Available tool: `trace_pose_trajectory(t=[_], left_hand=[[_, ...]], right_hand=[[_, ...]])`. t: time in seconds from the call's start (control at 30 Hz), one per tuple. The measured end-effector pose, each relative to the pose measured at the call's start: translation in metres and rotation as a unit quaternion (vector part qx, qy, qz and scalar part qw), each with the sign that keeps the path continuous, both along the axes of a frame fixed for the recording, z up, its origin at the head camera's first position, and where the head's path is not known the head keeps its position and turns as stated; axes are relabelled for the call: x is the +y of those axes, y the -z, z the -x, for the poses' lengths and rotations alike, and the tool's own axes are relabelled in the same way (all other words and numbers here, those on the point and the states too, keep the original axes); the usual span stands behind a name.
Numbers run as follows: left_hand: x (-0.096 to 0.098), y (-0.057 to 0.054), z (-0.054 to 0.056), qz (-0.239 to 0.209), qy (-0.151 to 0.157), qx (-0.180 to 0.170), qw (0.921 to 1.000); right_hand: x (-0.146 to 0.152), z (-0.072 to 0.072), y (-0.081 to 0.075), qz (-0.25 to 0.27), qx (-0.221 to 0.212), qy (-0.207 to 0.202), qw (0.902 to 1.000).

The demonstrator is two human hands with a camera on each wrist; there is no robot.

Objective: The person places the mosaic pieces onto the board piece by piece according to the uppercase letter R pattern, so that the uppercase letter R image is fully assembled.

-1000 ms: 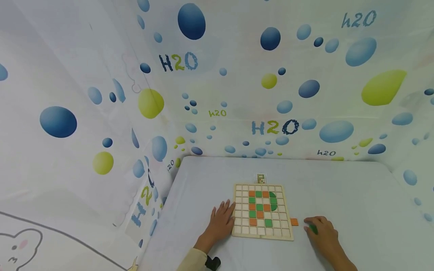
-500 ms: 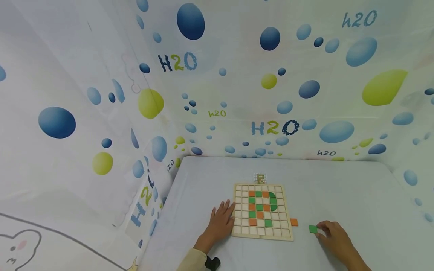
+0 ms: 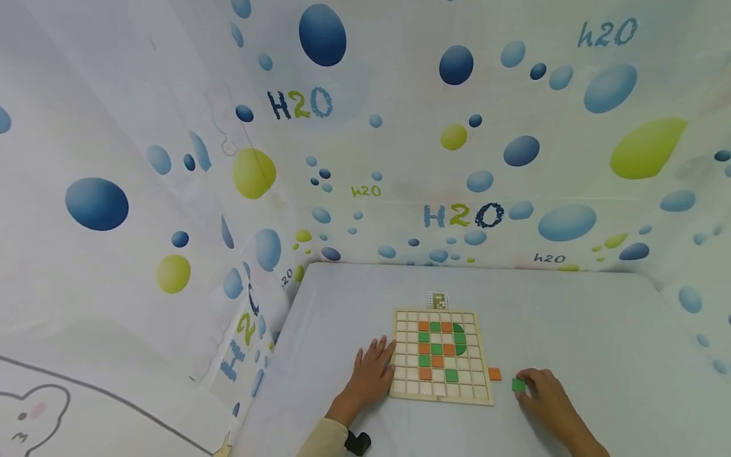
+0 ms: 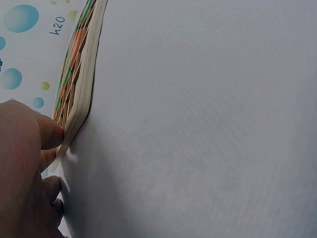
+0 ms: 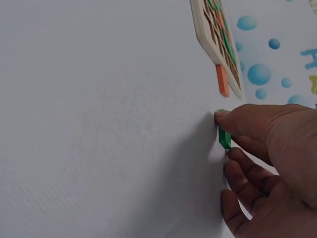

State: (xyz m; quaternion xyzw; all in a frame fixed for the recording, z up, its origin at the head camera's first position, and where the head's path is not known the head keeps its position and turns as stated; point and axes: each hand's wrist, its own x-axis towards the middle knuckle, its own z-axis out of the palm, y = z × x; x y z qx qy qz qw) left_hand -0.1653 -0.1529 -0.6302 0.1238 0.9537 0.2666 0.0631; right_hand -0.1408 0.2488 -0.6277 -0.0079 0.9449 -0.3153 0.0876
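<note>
My left hand (image 3: pixel 372 376) lies flat beside the wooden grid board (image 3: pixel 476 395), straight fingertips at its left edge. In the left wrist view the thumb (image 4: pixel 52 134) touches the board's side. Green and orange tiles fill part of the grid, forming a letter-like shape. To the right of the board, my right hand (image 3: pixel 547 397) pinches a green square tile (image 3: pixel 518 385) between thumb and index finger, low over the table. The right wrist view shows the green tile (image 5: pixel 224 138) edge-on, partly covered by the thumb. An orange tile (image 3: pixel 495 374) lies against the board's right side.
A small patterned card (image 3: pixel 438 301) lies just behind the board. A black object (image 3: pixel 358 443) sits by the left wrist. White cloth covers the table (image 3: pixel 617 330), and printed sheets (image 3: pixel 388 158) stand behind it and at the sides.
The green tile was under the right hand's fingers, then showed at its fingertips as the hand drew back right; now hand and tile sit slightly further left. The left hand stays put.
</note>
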Motion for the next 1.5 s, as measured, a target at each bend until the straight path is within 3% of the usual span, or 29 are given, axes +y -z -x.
trace_pose_trajectory(t=[0.33,0.57,0.87,1.23,1.5], left_hand=[[-0.001,-0.001,0.0,-0.003,-0.001,0.002,1.0],[0.0,-0.001,-0.002,-0.016,-0.002,0.001,0.9999],[0.001,-0.003,-0.003,-0.013,0.0,0.008,0.9999],[0.0,-0.002,-0.002,0.002,-0.001,-0.006,1.0],[0.0,0.0,-0.001,0.0,0.002,0.002,1.0]], right_hand=[[-0.017,-0.008,0.001,0.01,0.005,-0.029,0.9995],[-0.032,-0.016,-0.001,0.032,0.002,-0.024,0.9992],[-0.073,-0.021,-0.008,0.044,0.007,-0.032,0.9985],[-0.146,-0.022,-0.005,0.015,0.117,-0.093,0.9887],[-0.173,-0.013,0.0,0.017,0.135,-0.096,0.9861]])
